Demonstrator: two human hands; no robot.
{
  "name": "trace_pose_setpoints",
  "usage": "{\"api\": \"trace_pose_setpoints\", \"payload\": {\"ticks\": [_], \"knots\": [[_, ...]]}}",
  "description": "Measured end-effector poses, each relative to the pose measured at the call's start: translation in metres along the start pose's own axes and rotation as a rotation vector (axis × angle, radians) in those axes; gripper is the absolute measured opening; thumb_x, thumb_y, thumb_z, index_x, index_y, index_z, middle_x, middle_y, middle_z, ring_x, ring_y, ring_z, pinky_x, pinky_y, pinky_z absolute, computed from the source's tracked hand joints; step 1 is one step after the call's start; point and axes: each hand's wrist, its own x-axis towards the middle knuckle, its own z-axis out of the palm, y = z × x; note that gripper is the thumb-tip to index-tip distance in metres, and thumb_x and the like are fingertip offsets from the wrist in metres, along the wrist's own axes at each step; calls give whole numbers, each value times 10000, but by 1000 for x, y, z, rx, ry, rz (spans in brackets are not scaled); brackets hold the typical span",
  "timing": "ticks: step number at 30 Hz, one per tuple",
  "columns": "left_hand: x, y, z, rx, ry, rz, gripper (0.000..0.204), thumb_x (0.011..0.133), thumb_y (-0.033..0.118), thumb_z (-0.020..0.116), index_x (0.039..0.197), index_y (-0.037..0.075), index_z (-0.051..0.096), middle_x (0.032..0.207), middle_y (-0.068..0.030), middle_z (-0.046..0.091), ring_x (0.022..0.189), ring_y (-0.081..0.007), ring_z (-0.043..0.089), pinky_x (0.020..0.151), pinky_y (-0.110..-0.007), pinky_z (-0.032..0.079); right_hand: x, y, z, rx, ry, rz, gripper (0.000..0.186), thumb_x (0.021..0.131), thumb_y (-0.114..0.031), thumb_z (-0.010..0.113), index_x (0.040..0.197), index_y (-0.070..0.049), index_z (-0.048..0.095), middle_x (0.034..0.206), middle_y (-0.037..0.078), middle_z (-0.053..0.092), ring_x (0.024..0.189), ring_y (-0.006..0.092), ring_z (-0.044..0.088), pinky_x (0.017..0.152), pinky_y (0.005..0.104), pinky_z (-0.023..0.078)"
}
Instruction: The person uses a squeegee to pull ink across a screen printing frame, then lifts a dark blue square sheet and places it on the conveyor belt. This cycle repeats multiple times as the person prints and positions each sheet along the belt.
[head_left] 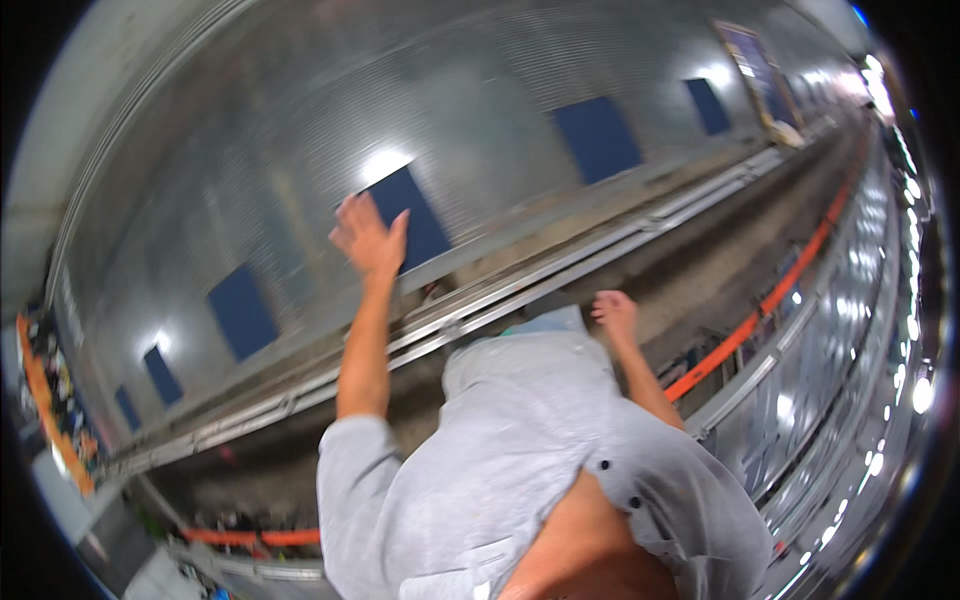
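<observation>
A long, shiny grey tabletop (pixel 480 110) is stretching across in front of me, and a silver rail (pixel 640 230) is running along its near side. My light grey shirt (pixel 500 420) is filling the lower middle. An orange strip (pixel 750 328) is running past on my right. Dark blue panels are lying spaced in a row on the tabletop; the nearest panel (pixel 422 225) is lying partly under my left hand (pixel 370 240), whose fingers are spreading wide, though I cannot tell whether they are touching it. My right hand (pixel 618 315) is hanging beside my body, its fingers bending loosely; whether they are gripping anything I cannot tell.
</observation>
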Motion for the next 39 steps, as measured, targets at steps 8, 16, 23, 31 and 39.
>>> {"api": "trace_pose_setpoints", "payload": {"ticks": [8, 16, 23, 31, 39], "knots": [[-75, 29, -20, 101, -191, -68, 817, 992, 553, 501, 1581, 49, 244, 1665, -153, 165, 1537, -352, 124, 1158, -629, 193, 70, 3, -60, 9, -8, -147, 199, 943, -184, 637, 986, -9, 721, 770, 75, 714, 625, 129, 671, 601, 294, 536], [-79, 146, -5, 438, -352, -706, 909, 940, 786, 302, 1552, 117, 362, 1608, -131, 338, 1496, -357, 265, 1042, -679, 347, 130, -4, -212, 18, 150, -131, 278, 972, -251, 614, 984, 13, 702, 778, 75, 702, 675, 143, 685, 630, 307, 542], [-26, 474, -4, -99, -153, 48, 749, 1011, 579, 453, 1511, 25, 400, 1617, -169, 311, 1505, -389, 236, 1110, -662, 247, 215, 2, -353, 210, 421, -63, 297, 980, -253, 603, 964, 25, 705, 770, 60, 699, 678, 118, 675, 604, 275, 531], [20, 854, 64, -786, -33, 789, 308, 836, 226, 779, 1038, 4, 711, 1103, -186, 707, 1123, -365, 626, 995, -465, 465, 329, 4, -527, 498, 678, -84, 204, 1005, -156, 564, 1050, 0, 686, 844, 47, 687, 678, 112, 639, 593, 248, 507], [-21, 1130, 62, -976, -288, 950, 338, 760, 284, 818, 949, 16, 734, 957, -144, 717, 970, -342, 645, 878, -436, 502, 419, 1, -716, 202, 857, 0, 266, 977, -218, 611, 842, -2, 685, 701, 47, 654, 606, 105, 618, 519, 256, 470]]}}
